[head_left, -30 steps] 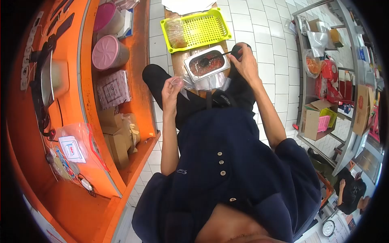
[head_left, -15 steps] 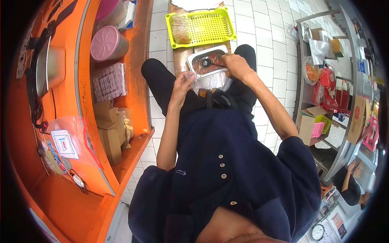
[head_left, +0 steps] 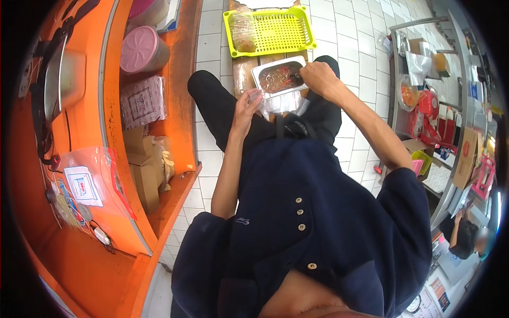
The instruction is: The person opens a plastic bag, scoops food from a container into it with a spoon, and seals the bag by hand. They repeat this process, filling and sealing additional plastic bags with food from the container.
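A metal pan of reddish sauce with bits in it stands on a low wooden bench between my knees. My right hand is closed at the pan's right end around the handle of a black ladle, whose head is partly sunk in the sauce. Just off the pan's near left corner, my left hand pinches a small clear plastic bag. More clear plastic bags lie at the near side of the pan.
Beyond the pan sits a lime-green basket with filled clear bags at its left. An orange shelf unit with tubs and boxes is on my left. Metal shelving and another person are on the right.
My right hand has shifted to the right and the ladle head has moved from the pan's middle to its right end. The left hand still pinches the bag. The view has shifted slightly.
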A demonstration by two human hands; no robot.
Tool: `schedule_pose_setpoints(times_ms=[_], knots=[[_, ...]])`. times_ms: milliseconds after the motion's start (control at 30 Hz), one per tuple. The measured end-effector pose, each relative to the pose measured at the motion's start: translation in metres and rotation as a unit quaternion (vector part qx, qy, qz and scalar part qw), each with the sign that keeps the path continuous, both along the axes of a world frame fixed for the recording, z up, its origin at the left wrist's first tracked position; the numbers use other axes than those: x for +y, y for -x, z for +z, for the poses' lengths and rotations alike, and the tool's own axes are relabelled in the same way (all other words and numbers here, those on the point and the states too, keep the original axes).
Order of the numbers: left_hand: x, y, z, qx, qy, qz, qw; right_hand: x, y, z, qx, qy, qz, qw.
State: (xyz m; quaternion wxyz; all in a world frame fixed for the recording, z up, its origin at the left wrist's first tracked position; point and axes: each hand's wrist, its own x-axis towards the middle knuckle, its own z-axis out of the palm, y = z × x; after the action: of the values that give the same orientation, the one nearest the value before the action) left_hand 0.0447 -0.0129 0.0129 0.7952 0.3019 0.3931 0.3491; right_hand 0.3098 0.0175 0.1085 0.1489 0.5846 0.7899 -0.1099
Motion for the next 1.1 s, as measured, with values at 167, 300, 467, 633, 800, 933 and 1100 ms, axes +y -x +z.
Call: schedule_pose_setpoints(times_ms=[167,300,467,633,800,933,1100], knots=[[0.000,-0.001,0.000,-0.023,0.002,-0.003,1.000,0.005,0.011,-0.024,0.103,0.164,-0.128,0.973],[0.000,0.000,0.000,-0.033,0.000,0.004,0.999,0.002,0.021,-0.027,0.235,0.110,-0.156,0.953],[0.000,0.000,-0.003,-0.035,0.003,0.004,0.999,-0.006,0.040,0.012,0.197,0.073,-0.171,0.963],[0.001,0.002,-0.014,-0.026,-0.008,-0.012,1.000,-0.013,0.037,-0.036,0.082,-0.023,-0.069,0.994],[0.001,0.001,-0.013,-0.016,-0.004,0.005,1.000,-0.019,0.029,-0.002,0.023,-0.094,-0.051,0.994],[0.001,0.002,-0.014,-0.020,-0.001,0.006,1.000,-0.023,0.012,0.017,-0.003,-0.056,-0.107,0.993],[0.001,0.001,-0.010,-0.026,0.004,0.000,1.000,-0.031,0.022,0.001,-0.002,-0.030,-0.146,0.989]])
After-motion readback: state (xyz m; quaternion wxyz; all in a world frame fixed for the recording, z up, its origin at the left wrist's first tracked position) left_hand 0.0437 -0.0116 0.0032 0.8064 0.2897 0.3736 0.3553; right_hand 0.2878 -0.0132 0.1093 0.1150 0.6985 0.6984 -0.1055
